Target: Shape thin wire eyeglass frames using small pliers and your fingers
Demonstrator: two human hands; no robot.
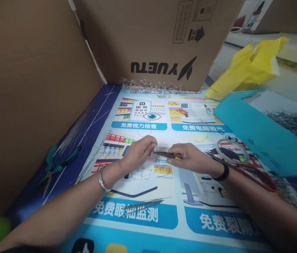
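Observation:
My right hand (186,157) is closed round a pair of pliers (164,154) with dark jaws and a bit of yellow handle showing. Its jaws point left and reach the fingertips of my left hand (141,150). Those fingers are pinched together on a thin wire (143,175), whose fine loops seem to hang below the hand over the printed sheet. What lies right at the pliers' tip is too small to make out. Nearer me, a bundle of thin dark wires (144,203) lies on the sheet.
Teal-handled pliers (56,163) and loose wires (76,130) lie at left beside a cardboard wall (32,70). At right are a clear tape roll (232,151), red-handled scissors (259,177), a blue box (264,140) of wire pieces and a yellow bag (248,66). Wire scraps (161,88) line the back.

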